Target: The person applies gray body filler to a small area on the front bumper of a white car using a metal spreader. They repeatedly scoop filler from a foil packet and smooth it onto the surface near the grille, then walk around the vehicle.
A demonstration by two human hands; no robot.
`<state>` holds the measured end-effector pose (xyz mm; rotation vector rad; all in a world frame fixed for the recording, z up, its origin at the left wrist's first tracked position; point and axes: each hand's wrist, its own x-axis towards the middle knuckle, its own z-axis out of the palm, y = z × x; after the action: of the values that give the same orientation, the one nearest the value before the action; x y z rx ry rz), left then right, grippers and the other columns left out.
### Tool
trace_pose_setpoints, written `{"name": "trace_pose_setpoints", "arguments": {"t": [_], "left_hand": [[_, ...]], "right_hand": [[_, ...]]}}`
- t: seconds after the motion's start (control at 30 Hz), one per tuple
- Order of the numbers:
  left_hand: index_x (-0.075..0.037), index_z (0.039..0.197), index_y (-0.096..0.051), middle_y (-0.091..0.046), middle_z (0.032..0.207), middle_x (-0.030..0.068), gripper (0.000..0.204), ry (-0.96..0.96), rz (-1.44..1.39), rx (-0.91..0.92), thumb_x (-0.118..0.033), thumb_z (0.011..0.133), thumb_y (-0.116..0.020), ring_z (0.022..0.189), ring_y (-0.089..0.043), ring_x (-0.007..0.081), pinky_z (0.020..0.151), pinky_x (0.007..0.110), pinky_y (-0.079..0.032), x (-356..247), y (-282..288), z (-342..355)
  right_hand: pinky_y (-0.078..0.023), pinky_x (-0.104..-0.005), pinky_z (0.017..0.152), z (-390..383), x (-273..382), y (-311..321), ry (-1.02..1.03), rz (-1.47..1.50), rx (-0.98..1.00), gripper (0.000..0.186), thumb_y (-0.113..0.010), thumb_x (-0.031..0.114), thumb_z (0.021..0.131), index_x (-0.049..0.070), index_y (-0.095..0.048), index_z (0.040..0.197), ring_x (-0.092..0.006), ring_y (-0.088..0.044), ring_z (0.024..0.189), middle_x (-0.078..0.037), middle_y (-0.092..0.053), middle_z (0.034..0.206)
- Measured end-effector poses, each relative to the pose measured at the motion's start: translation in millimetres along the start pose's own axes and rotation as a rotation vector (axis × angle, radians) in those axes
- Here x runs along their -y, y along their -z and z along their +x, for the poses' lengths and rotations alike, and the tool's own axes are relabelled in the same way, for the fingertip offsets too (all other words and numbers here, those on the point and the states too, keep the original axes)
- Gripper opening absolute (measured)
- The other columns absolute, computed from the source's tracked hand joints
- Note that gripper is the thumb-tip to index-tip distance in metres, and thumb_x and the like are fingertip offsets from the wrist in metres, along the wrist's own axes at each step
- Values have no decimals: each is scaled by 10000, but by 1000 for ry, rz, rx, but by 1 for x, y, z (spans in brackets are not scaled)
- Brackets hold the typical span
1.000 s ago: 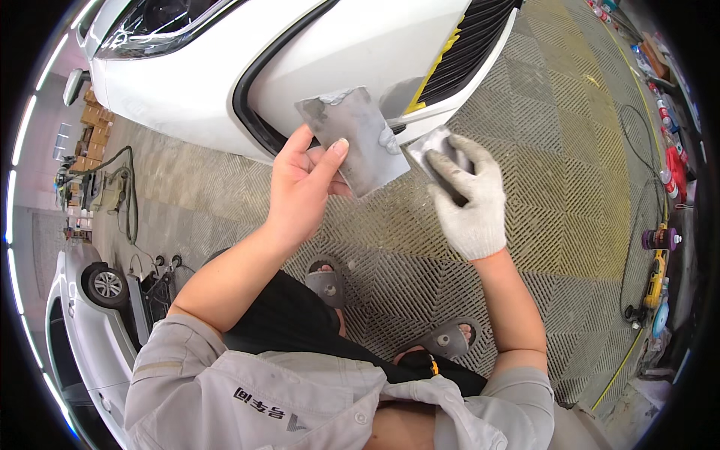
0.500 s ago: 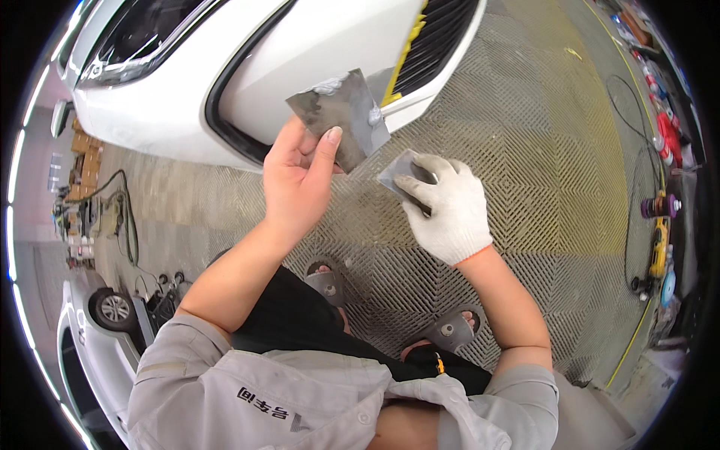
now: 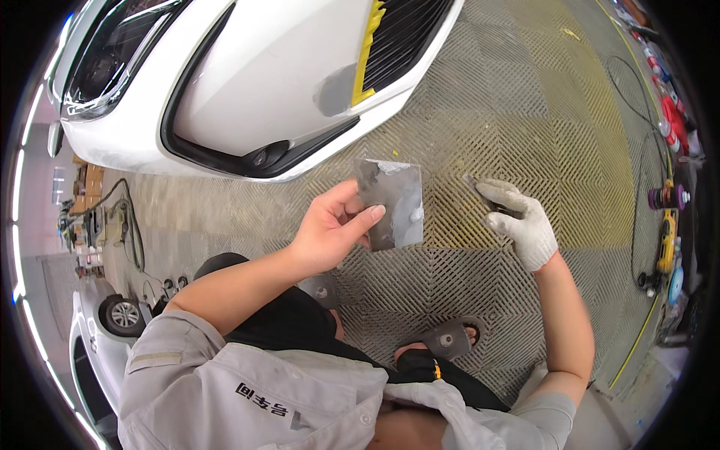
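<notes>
Presently left hand [image 3: 330, 232] bare, grip closed on grey mixing board [image 3: 391, 202]: thumb on top, fingers across lower edge, board tilted face-up so filler smears stay put. Right hand [image 3: 521, 225] gloved, grip closed on small spreader [image 3: 480, 191], blade pointing toward board, well apart from it. White car bumper [image 3: 277, 82] above, grey filler patch [image 3: 335, 90] beside yellow masking tape [image 3: 366, 52]. Yellow grating floor [image 3: 525, 97] underfoot; tools along right edge
</notes>
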<state>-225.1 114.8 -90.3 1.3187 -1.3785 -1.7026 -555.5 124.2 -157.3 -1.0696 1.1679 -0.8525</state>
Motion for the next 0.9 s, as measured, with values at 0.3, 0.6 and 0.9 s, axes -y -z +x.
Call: {"name": "trace_pose_setpoints", "arguments": {"t": [0.3, 0.6, 0.9], "left_hand": [[-4, 1286, -580, -699, 973, 38, 263, -73, -97, -297, -63, 1036, -633, 810, -682, 98, 676, 287, -614, -49, 1, -41], [-10, 1235, -593, -707, 957, 31, 226, -80, -111, -550, -15, 1014, -638, 798, -691, 92, 640, 257, -591, -77, -7, -101], [1, 1268, -586, -710, 1018, 57, 243, -148, -304, -432, -18, 1027, -605, 863, -705, 118, 706, 273, -601, -56, 17, -93]], "right_hand": [[-610, -380, 871, 68, 38, 8, -110, 491, 305, 985, -827, 442, 818, -109, -400, 1514, -282, -665, 1145, -215, -596, 1359], [-593, -320, 770, 89, 18, 1, -52, 542, 431, 807, -727, 346, 873, -94, -442, 1487, -279, -663, 1148, -209, -577, 1413], [-553, -478, 973, 124, 120, -34, 852, -920, 416, 602, -809, 135, 699, 113, -686, 1288, -384, -616, 1185, -204, -576, 1380]]}}
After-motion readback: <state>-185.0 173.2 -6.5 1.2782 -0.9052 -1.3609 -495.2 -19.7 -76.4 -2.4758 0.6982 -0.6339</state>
